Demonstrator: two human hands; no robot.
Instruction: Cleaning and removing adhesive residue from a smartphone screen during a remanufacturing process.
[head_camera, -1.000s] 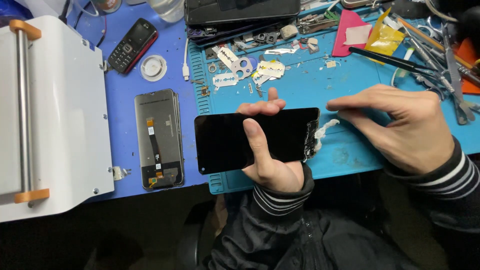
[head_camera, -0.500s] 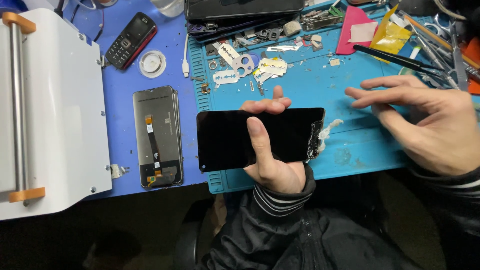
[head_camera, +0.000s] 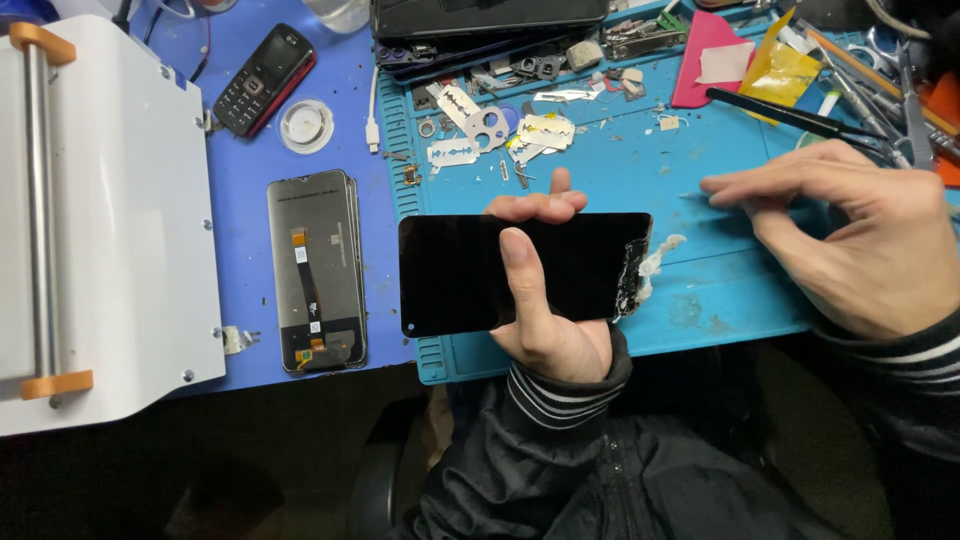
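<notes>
head view: black phone screen (head_camera: 470, 275) in left hand (head_camera: 540, 300), right hand (head_camera: 850, 235) apart.

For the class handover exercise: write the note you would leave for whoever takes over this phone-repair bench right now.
Left hand grips the black phone screen flat above the blue mat, thumb across the glass.
Right hand is empty, fingers spread over the mat.
Done: whitish adhesive is partly peeled at the screen's damaged right edge.
Left: residue still clings there.
A spare display panel lies on the left.
</notes>
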